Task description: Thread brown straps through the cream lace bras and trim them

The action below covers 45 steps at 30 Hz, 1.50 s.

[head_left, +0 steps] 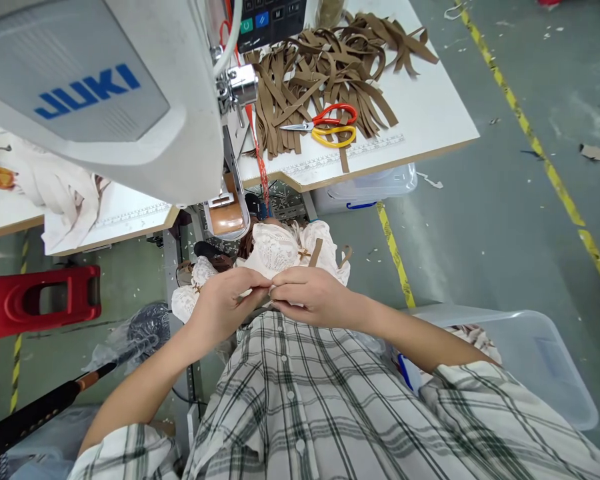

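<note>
A white lace bra (276, 248) with small brown bows and short brown strap ends lies in front of my body, just below the sewing machine (105, 93). My left hand (224, 299) pinches its near edge between thumb and fingers. Close against it, my right hand (317, 297) is closed on the same edge, fingertips almost meeting those of the left. The bit of cloth between the fingertips is mostly hidden. One lace cup (187, 301) hangs out to the left of my left hand. The machine's narrow arm end (227, 219) stands just beyond the bra.
Brown fabric strips (325, 73) heap on the white table (430, 127), with red-and-yellow scissors (330, 125) on top. Pale straps (70, 193) hang over the left table edge. A red stool (75, 297) stands left; a clear plastic bin (535, 360) is at right.
</note>
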Tool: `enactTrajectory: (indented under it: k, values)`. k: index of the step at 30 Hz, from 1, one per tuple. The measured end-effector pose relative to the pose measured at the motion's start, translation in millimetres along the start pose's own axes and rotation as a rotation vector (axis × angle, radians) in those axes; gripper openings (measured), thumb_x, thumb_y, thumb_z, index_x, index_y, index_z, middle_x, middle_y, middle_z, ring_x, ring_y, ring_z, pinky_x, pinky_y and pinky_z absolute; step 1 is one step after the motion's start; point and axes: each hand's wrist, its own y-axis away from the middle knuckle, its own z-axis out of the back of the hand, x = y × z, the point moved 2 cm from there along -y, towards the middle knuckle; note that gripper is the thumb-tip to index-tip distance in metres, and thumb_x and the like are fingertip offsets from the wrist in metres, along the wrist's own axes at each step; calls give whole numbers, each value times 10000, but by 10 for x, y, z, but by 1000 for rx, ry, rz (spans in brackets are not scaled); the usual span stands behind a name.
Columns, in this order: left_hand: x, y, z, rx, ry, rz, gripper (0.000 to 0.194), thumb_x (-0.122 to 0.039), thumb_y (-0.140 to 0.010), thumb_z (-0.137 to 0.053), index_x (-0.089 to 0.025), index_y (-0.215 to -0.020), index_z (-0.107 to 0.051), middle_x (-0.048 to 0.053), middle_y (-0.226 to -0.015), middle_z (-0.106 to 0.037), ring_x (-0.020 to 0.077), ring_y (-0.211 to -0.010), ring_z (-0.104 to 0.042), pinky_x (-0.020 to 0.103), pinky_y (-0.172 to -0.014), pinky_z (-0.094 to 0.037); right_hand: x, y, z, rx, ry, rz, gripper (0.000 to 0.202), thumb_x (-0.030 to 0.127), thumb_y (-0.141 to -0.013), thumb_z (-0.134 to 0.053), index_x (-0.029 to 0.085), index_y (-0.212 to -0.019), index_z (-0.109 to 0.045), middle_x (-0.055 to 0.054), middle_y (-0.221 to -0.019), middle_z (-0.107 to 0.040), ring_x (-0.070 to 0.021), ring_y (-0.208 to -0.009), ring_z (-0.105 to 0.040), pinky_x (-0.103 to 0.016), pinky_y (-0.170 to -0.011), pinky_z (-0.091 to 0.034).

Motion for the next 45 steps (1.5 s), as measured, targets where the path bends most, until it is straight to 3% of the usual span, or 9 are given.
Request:
enactTrajectory:
  k: [9,12,16,18,23,26,34,38,45]
  values:
    - [134,-240,-45,219,97,336,87,-196,-859,-575,-195,-775,-598,0,-776,-611,147,-729,-540,258,-636,-403,-69,-10,-99,-71,34,-126,210,132,-921,-504,177,-739,-599,-10,-676,-563,-128,-660,-500,-261,-612,-393]
    - [200,-218,-257,58,480,395,121,-231,-831,-613,-183,-735,-557,30,-911,-618,149,-810,-557,258,-701,-439,-60,-48,-77,-207,-152,-242,158,120,-889,-560,184,-765,-635,-6,-714,-617,-110,-675,-553,-228,-627,-431]
    - [183,-112,-567,-359,979,441,103,-290,-866,-629,-192,-855,-597,20,-951,-635,130,-810,-592,265,-767,-484,2,-129,13,-361,-232,-270,127,101,-855,-603,197,-823,-680,-18,-813,-696,-106,-735,-627,-209,-669,-484]
    - [160,-79,-597,-457,889,367,114,-301,-895,-630,-206,-955,-649,25,-952,-661,145,-872,-619,274,-815,-492,33,-164,62,-364,-190,-259,139,102,-860,-601,203,-811,-683,-14,-810,-706,-107,-750,-637,-208,-686,-493]
    - [154,-51,-377,-475,225,78,80,-235,-927,-604,-189,-899,-663,26,-837,-665,139,-792,-614,258,-726,-481,82,-195,125,-256,-101,-243,142,141,-899,-581,204,-849,-698,-11,-827,-729,-115,-790,-652,-218,-735,-496]
    - [170,-38,-293,-503,20,-26,91,-224,-930,-598,-187,-849,-622,8,-758,-634,124,-711,-591,247,-657,-472,85,-208,111,-223,-141,-294,149,154,-902,-580,209,-888,-718,0,-774,-712,-106,-712,-622,-214,-679,-481]
    - [159,-27,-283,-461,68,11,142,-259,-963,-552,-200,-946,-680,60,-903,-720,167,-858,-664,307,-747,-530,14,-234,94,-276,-285,-457,129,174,-858,-618,203,-852,-743,-28,-867,-751,-129,-708,-642,-232,-635,-478]
    - [120,-25,-185,-434,60,67,131,-247,-951,-577,-188,-924,-691,47,-851,-716,144,-770,-651,267,-667,-510,-36,-243,257,-304,-98,-539,127,203,-882,-607,190,-811,-712,1,-726,-698,-97,-579,-533,-225,-569,-389]
    - [-54,-52,-1,-333,-66,-121,101,-147,-914,-626,-182,-965,-706,30,-842,-743,114,-737,-666,227,-659,-500,-5,-377,390,-50,57,-415,172,161,-884,-556,191,-723,-609,45,-598,-507,-88,-588,-447,-228,-585,-306]
